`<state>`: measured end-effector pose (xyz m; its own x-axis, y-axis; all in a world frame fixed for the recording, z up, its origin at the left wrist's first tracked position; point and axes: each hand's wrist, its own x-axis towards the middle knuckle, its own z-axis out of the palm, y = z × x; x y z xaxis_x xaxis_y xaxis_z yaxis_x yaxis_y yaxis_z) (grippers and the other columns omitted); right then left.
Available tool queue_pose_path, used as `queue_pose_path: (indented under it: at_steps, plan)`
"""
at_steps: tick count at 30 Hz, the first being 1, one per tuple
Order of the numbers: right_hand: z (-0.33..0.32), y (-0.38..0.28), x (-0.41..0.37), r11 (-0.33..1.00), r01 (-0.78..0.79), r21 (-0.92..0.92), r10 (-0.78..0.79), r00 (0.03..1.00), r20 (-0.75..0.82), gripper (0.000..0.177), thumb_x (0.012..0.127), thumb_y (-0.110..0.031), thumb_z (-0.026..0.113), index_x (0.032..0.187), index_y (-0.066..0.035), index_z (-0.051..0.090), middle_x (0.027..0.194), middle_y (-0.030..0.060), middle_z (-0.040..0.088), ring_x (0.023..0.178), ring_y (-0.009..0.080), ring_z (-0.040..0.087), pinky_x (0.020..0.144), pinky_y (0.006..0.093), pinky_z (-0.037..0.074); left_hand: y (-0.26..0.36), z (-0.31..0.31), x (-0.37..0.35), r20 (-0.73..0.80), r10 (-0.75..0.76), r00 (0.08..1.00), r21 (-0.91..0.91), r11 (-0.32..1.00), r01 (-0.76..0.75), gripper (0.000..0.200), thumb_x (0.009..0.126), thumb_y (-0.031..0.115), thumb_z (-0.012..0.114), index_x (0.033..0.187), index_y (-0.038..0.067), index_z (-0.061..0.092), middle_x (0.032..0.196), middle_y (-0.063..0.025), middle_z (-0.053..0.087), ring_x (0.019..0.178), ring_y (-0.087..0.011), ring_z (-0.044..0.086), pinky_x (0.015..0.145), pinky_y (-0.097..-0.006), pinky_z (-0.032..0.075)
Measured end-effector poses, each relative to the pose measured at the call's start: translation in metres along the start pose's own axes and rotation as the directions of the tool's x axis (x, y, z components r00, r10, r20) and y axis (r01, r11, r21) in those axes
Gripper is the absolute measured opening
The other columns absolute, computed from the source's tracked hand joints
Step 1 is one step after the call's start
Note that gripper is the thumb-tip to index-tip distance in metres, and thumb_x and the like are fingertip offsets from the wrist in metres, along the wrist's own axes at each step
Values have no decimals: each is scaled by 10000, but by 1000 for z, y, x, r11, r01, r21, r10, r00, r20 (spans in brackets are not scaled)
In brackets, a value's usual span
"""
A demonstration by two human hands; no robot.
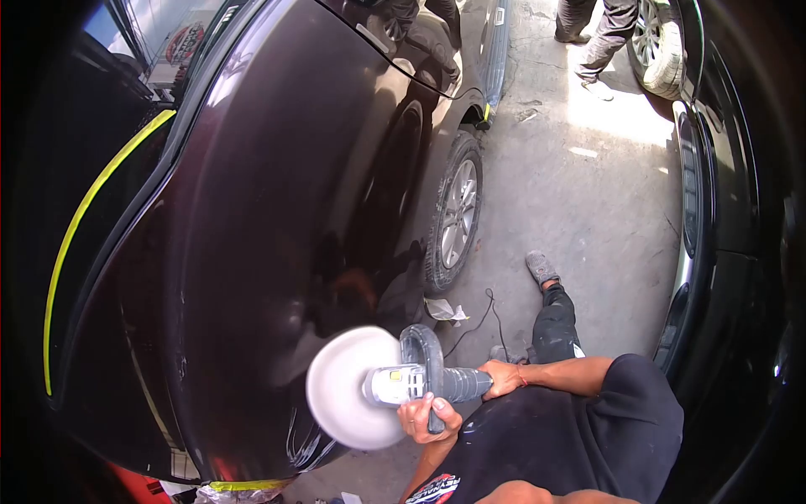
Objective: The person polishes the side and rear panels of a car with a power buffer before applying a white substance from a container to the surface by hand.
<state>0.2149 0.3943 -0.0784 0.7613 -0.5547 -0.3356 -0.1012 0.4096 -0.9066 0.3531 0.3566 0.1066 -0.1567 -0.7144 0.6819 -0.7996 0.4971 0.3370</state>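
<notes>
A rotary polisher [393,385] with a grey-and-black body lies across my front. Its broad white pad [342,386] faces the dark, glossy car panel [277,210] and overlaps its lower part in this view. My left hand [430,418] is closed around the lower end of the polisher's black loop handle [422,340], beside the machine's head. At the back end of the body, my right hand [502,379] wraps the grip, a thin red string at its wrist. Part of the handle is hidden behind the left fingers.
A black cord [494,315] runs over the concrete floor [579,218], near crumpled paper [445,311] by the car's wheel [457,210]. Yellow tape [92,210] edges the window. Another dark car [730,252] stands at right. A person's legs [609,38] show at the far end.
</notes>
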Motion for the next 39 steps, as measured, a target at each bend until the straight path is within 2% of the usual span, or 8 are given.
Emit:
queue_pose_path:
  at_steps: [6, 11, 17, 22, 27, 29, 32, 39]
  plan:
    - [-68, 38, -14, 975, -22, 223, 104, 926, -363, 432, 653, -176, 840, 1011, 19, 695, 912, 123, 743, 845, 211, 696, 793, 369, 537, -5, 145, 63, 149, 130, 980, -350, 934, -70, 133, 768, 88, 692, 893, 49, 716, 670, -52, 633, 560, -227, 577, 574, -361, 430]
    - [-192, 29, -9, 940, 188, 284, 71, 709, -702, 286, 652, -116, 829, 868, 10, 688, 761, 48, 686, 677, 139, 621, 632, 324, 503, 21, 305, 149, 165, 144, 976, -500, 865, -44, 76, 780, 100, 736, 834, 46, 730, 797, -93, 738, 708, -285, 697, 699, -371, 513]
    - [-269, -20, -7, 806, 360, 470, 98, 703, -705, 271, 686, 6, 745, 941, 11, 653, 763, 51, 661, 644, 153, 639, 587, 318, 523, 43, 390, 218, 275, 51, 960, -531, 840, 108, 114, 792, 180, 726, 745, 76, 713, 741, -94, 711, 709, -306, 686, 718, -391, 518]
    - [-199, -8, 1, 858, 314, 406, 52, 733, -678, 297, 672, -16, 776, 949, 1, 669, 822, 27, 666, 734, 139, 626, 671, 318, 515, 31, 319, 180, 277, 70, 958, -497, 864, 81, 63, 774, 158, 735, 765, 97, 725, 749, -62, 721, 700, -267, 690, 717, -361, 500]
    - [-65, 2, 0, 944, 128, 305, 46, 862, -504, 365, 688, -87, 806, 1027, -5, 696, 906, 58, 723, 840, 167, 658, 785, 357, 531, -4, 161, 93, 193, 105, 976, -379, 925, -24, 105, 724, 107, 731, 824, 77, 742, 702, -19, 688, 583, -204, 615, 588, -343, 440]
    - [-20, 0, 4, 930, 242, 278, -85, 876, -475, 380, 689, -123, 812, 1029, 0, 696, 918, 79, 738, 856, 173, 671, 803, 357, 536, -12, 85, 60, 218, 85, 972, -256, 966, -27, 149, 745, 114, 703, 885, 65, 718, 670, -32, 631, 566, -202, 581, 581, -347, 419]
    - [6, -9, 9, 994, 41, 101, -26, 989, -147, 488, 679, -195, 794, 1106, 10, 675, 982, 176, 749, 937, 274, 725, 858, 393, 547, -14, 2, 14, 105, 40, 994, -91, 995, -31, 149, 804, 112, 631, 922, 29, 670, 655, -65, 570, 558, -231, 544, 588, -382, 405]
    - [1, -44, 8, 1000, -1, 17, 2, 1000, -5, 517, 672, -206, 793, 1129, 3, 671, 1033, 186, 747, 988, 307, 721, 894, 401, 538, -4, -24, 15, 3, 26, 1000, 64, 998, -27, 144, 818, 116, 623, 940, 44, 652, 647, -35, 548, 535, -211, 523, 578, -371, 387]
